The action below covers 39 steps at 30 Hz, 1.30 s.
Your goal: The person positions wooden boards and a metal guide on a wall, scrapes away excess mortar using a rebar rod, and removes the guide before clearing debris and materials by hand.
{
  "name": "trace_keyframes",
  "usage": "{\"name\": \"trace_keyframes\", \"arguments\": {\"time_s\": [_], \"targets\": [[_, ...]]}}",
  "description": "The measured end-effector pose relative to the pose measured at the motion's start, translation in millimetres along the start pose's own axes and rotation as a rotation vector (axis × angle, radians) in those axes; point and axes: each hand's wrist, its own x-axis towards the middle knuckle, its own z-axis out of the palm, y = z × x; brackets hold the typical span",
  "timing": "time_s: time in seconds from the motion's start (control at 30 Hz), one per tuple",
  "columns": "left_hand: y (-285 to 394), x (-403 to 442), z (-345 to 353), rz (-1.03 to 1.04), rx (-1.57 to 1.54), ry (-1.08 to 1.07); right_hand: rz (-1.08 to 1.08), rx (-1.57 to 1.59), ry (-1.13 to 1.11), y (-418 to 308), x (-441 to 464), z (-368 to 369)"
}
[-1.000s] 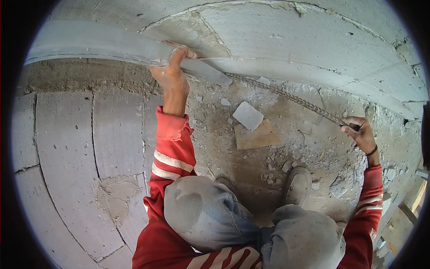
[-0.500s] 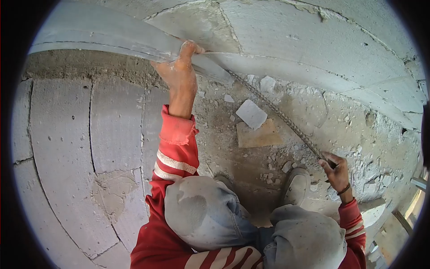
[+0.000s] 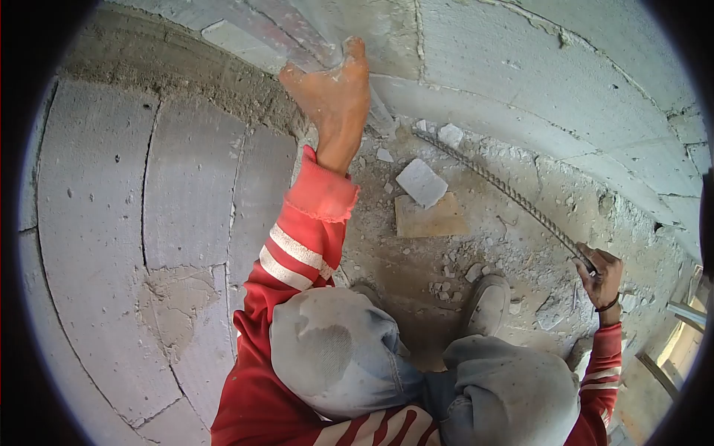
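Observation:
My left hand (image 3: 331,93) is wrapped round a long, smooth grey board (image 3: 286,33) or profile, with the thumb on its right side. The board's lower end reaches the foot of the block wall; its upper part runs out of the picture. In my right hand (image 3: 601,276) is one end of a long twisted steel bar (image 3: 506,189), closed in the fingers. From there the bar slants up and left, its far end near the foot of the board. Whether the two touch I cannot tell.
A pale block wall (image 3: 513,59) curves across the top right, and another block wall (image 3: 104,178) is at left. On the dusty floor lie a white block fragment (image 3: 422,183), a tan slab (image 3: 431,217) and rubble. My shoe (image 3: 489,305) is beside small debris. Wooden pieces (image 3: 658,374) lie lower right.
My left hand has moved up and right, swinging the board from a leftward slant to a steeper one. My right hand has shifted right with the bar, whose far end also moved right.

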Motion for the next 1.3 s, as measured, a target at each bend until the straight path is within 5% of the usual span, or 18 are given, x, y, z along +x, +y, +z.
{"name": "trace_keyframes", "arguments": {"time_s": [0.07,0.17,0.23,0.3,0.37,0.47,0.53,0.8,0.97,1.03,1.2,1.3], "targets": [[10,-1,0,0.085,0.201,0.058,-0.11,-0.128,0.099,-5,-5,31],[25,10,-12,0.055,-0.107,-0.025,-0.055,-0.095,0.15,-14,-2,83],[42,23,-26,0.114,-0.265,-0.298,-0.028,-0.069,0.145,-21,11,105],[44,37,-31,0.039,-0.203,-0.351,0.001,-0.031,0.132,-29,27,121],[69,38,-36,-0.042,-0.134,-0.399,-0.003,0.0,0.149,-25,35,122],[111,32,-38,0.226,-0.236,-0.106,-0.007,0.02,0.159,-8,32,115],[119,39,-54,0.152,-0.192,-0.291,0.003,0.015,0.132,-2,15,107],[183,76,-89,0.266,-0.34,-0.401,0.263,-0.141,0.128,24,-51,81],[210,91,-85,0.298,-0.572,-0.649,0.08,0.471,0.393,-110,35,-6],[200,80,-82,0.176,-0.398,-0.914,-0.112,0.562,0.48,-172,77,-51],[159,45,-87,0.368,-0.21,-1.073,-0.522,0.687,0.607,-262,179,-121],[152,42,-94,0.243,-0.189,-1.169,-0.631,0.693,0.325,-291,205,-154]]}}
